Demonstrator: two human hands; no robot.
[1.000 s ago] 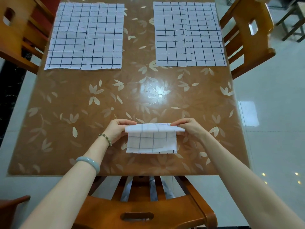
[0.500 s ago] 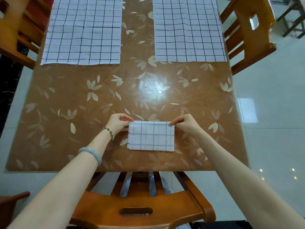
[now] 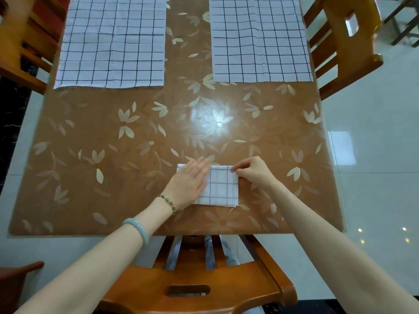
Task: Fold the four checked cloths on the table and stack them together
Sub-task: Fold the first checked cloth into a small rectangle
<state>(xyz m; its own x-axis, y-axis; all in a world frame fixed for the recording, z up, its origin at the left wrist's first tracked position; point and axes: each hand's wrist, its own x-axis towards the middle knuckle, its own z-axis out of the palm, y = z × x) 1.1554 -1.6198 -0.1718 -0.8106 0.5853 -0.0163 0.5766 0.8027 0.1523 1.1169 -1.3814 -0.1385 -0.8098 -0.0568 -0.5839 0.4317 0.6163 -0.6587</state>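
Note:
A folded white cloth with dark checks (image 3: 223, 186) lies near the front edge of the brown flowered table (image 3: 113, 155). My left hand (image 3: 189, 181) rests flat on its left half, fingers stretched out. My right hand (image 3: 254, 172) pinches the cloth's far right corner between thumb and fingers. Two unfolded checked cloths lie spread flat at the far end: one at the left (image 3: 113, 41), one at the right (image 3: 260, 39). I see no fourth cloth apart from these.
A wooden chair (image 3: 199, 288) stands pushed in at the table's near edge below my arms. Another wooden chair (image 3: 344, 41) stands at the far right, and one (image 3: 25, 41) at the far left. Pale glossy tile floor surrounds the table.
The raised fold came down flat onto the table. My left hand then let go of the far left corner and moved onto the cloth, palm down. My right hand kept its corner.

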